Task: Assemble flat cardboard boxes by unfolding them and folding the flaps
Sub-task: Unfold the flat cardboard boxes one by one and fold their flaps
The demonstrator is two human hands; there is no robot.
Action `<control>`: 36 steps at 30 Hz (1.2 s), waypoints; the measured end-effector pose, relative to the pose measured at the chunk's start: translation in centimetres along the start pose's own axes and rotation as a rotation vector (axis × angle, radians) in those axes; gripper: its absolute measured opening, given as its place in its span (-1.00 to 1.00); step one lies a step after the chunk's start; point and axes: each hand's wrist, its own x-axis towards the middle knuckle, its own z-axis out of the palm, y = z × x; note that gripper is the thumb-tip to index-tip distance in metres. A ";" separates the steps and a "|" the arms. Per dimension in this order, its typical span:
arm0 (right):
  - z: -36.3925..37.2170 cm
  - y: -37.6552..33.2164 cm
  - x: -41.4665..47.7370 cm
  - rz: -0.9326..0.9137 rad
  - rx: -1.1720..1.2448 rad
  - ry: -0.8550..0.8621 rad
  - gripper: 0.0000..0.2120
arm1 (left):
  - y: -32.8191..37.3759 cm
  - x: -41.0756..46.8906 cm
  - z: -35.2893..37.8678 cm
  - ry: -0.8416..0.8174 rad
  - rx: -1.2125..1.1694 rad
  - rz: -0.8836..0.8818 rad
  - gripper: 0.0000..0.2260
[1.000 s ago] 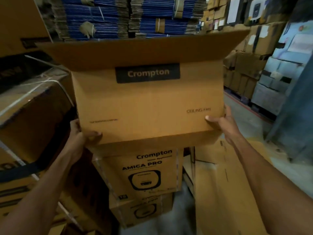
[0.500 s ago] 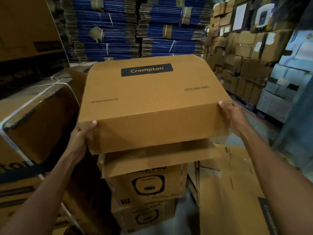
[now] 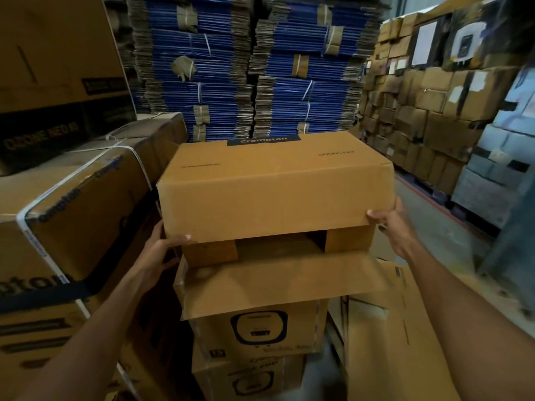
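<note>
Left hand point(image 3: 162, 251) and right hand point(image 3: 389, 224) grip the cardboard box point(image 3: 275, 198) at its near corners (long flap point(image 3: 275, 285) hanging open).

The left hand point(image 3: 162, 256) and right hand point(image 3: 390, 225) seem bare, forearms point(image 3: 451, 302) likewise.

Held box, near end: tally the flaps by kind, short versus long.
Short flaps, folded inward: 2
Long flaps, one folded down, one sticking out open: 2
Total on the held box: 4
</note>
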 end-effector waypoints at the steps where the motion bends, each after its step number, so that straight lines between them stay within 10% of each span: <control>1: 0.1 0.7 -0.1 0.009 0.038 0.031 -0.40 | -0.5 -0.1 0.0 -0.018 0.009 -0.022 -0.16; 14: 0.7 2.5 1.8 0.007 0.013 0.022 -0.18 | -1.2 1.2 3.1 0.040 0.087 -0.022 -0.11; 21: 0.7 -5.9 4.0 -0.228 -0.400 0.200 -0.19 | 7.8 0.9 2.2 0.153 0.239 0.296 -0.32; 32: 4.5 -6.9 0.5 -0.309 -1.185 0.134 -0.33 | 9.7 0.9 3.6 0.210 0.909 0.219 -0.01; 36: 8.4 -6.4 -4.5 -0.631 -1.142 -0.241 -0.40 | 9.4 0.8 3.6 0.288 0.967 0.261 -0.13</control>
